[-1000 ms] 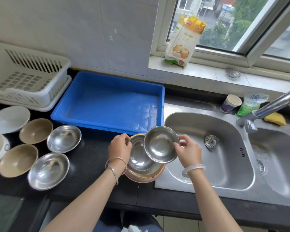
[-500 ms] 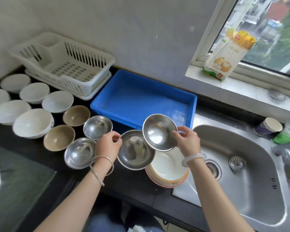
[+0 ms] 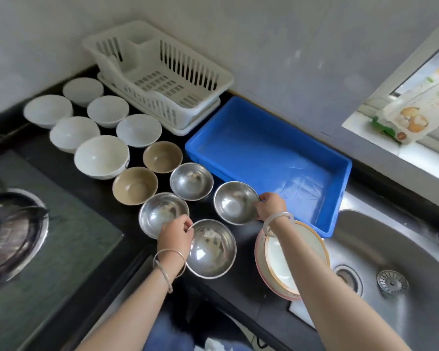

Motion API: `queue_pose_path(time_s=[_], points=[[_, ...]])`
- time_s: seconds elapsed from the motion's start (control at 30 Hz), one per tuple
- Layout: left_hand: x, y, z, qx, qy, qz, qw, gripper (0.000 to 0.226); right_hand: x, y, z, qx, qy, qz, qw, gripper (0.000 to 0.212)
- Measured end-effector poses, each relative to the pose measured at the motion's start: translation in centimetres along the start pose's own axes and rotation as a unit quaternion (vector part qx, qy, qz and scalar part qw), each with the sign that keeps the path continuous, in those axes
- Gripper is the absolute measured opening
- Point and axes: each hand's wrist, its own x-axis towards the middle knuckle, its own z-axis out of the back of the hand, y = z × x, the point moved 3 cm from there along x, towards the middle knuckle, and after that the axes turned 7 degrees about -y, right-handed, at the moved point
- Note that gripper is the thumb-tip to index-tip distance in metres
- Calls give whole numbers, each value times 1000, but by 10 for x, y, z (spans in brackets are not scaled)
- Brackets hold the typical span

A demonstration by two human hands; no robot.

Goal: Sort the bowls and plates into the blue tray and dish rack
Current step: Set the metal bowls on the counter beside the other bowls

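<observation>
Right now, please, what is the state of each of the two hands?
Left hand: closed on the rim of the near steel bowl.
Right hand: closed on the far steel bowl.

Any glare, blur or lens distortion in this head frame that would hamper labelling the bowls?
Head view: wide-angle bending curves the counter and dish rack; daylight glints on the steel bowl in the right hand and the one in the left hand; the flour bag at the window is smeared.
</observation>
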Motion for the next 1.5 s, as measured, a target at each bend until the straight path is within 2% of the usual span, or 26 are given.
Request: queue_pose_path(time_s=[0.13,0.43,0.57,0.9,1.07,1.27,1.33,1.4,1.5], points=[[2,4,-2,6,3,2,1000,8,-4,1,-12,-57,22,-12,998,16],[1,-4,-10,20,12,-28,999,10,-2,0,-23,-50,37,-51,997,17],[5,-7,-12,36,8,-43,998,13,1,-1,-29,-17,37,-68,997,19],[13,-8,-22,34,7,-59,998,37,5,-6,-35,41,15,-96,994,15],[17,-10,-26,49,17,-77,996,39,8,-7,-36,75,20,-107,991,14],[18,-10,-27,50,25,-85,995,46,-3,1,-33,82,53,-66,993,15],[19,-13,-25,47,33,-84,995,45,-10,3,-27,51,61,-38,996,11],[20,-18,-22,35,36,-86,995,43,-15,4,-16,-4,31,-4,1000,15],[21,-33,-19,19,26,-110,993,34,-28,-6,14,-28,-88,30,995,29]])
